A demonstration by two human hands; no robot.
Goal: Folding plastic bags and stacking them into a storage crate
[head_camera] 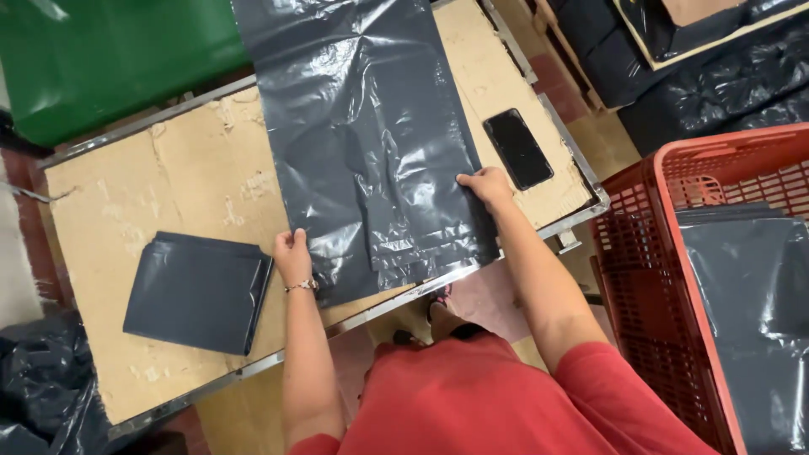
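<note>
A long dark grey plastic bag lies stretched across a cardboard-topped table, its near end at the table's front edge. My left hand grips the bag's near left edge. My right hand pinches the bag's right edge, fingers closed on the film. A bracelet is on my left wrist. A folded stack of the same grey bags rests on the cardboard to the left of my left hand.
A black phone lies on the table's right side. A red plastic basket holding grey bags stands at the right. A green container is at the back left; black bags lie at the top right and bottom left.
</note>
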